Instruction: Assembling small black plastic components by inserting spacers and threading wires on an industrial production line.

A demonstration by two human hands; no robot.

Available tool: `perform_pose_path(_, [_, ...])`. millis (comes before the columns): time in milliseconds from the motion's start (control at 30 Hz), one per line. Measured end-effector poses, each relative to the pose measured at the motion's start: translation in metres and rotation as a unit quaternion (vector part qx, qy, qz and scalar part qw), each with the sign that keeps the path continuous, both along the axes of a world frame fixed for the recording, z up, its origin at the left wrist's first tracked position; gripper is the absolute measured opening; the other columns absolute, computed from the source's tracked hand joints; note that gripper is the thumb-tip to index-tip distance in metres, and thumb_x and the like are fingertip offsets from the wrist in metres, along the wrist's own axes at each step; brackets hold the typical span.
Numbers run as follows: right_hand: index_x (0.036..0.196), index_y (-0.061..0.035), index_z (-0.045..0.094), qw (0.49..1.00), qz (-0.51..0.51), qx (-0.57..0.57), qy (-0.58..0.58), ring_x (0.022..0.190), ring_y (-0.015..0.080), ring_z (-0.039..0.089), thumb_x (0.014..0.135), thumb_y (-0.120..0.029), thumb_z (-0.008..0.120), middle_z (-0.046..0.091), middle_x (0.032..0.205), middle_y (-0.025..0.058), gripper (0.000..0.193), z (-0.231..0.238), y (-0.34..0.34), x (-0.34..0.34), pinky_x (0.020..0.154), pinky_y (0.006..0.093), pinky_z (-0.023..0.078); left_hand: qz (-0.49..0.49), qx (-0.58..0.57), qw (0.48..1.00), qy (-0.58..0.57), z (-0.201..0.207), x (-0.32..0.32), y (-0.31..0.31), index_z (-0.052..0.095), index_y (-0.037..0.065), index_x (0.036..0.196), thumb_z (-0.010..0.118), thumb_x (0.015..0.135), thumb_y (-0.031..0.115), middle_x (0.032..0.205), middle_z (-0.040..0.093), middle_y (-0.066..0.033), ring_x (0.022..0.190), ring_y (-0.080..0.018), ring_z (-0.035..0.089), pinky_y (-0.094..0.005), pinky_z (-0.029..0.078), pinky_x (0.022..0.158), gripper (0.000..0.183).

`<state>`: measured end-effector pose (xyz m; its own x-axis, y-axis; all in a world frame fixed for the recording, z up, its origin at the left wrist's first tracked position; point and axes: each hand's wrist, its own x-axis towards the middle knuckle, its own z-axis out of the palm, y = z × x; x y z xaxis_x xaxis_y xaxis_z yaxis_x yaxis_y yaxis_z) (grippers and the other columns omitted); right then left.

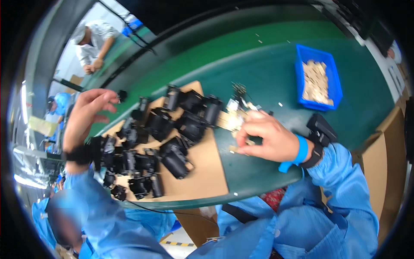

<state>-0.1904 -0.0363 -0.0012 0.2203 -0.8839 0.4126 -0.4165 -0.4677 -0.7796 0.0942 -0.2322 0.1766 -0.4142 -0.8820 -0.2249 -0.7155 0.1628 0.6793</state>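
My left hand (91, 111) is raised over the left edge of the cardboard sheet (207, 172), its fingers apart. A small black piece (122, 96) shows just beyond its fingertips; I cannot tell whether they touch. Several black plastic housings with cylindrical ends (174, 162) cover the cardboard. To the right of them, my right hand (266, 137) hovers low over the green table, thumb and forefinger curled together. Anything between those fingers is too small to make out. Beside them lies a small pile of pale tan pieces and clear bits (235, 118).
A blue bin (300, 102) of small tan pieces stands at the far right of the green table (267, 64). Thin dark pieces (238, 89) lie beyond the pile. A cardboard box (375, 168) stands at the right. A co-worker (95, 41) sits across; another person in blue is close at lower left.
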Motion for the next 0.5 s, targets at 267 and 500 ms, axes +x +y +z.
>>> perform_pose_path(267, [0.068, -0.0107, 0.052, 0.985, 0.166, -0.053, -0.013, 0.068, 0.0221, 0.048, 0.066, -0.013, 0.063, 0.056, 0.068, 0.0011, 0.011, 0.021, 0.02, 0.0, 0.064, 0.0339, 0.036, -0.223, 0.275, 0.935, 0.009, -0.071, -0.088, 0.169, 0.059, -0.006, 0.102, 0.069, 0.076, 0.016, 0.075, 0.063, -0.0102, 0.063, -0.0112, 0.061, -0.0222, 0.048, 0.055, 0.035])
perform_pose_path(500, [0.072, -0.0098, 0.055, 0.974, 0.224, -0.014, 0.043, 0.075, 0.02, 0.047, 0.065, -0.014, 0.07, 0.055, 0.075, -0.0006, 0.017, 0.033, 0.04, -0.008, 0.068, 0.0333, 0.035, -0.129, 0.382, 0.882, 0.244, -0.121, -0.08, 0.206, 0.062, -0.006, 0.093, 0.055, 0.087, 0.011, 0.078, 0.064, -0.0114, 0.059, -0.0117, 0.06, -0.0216, 0.049, 0.051, 0.02])
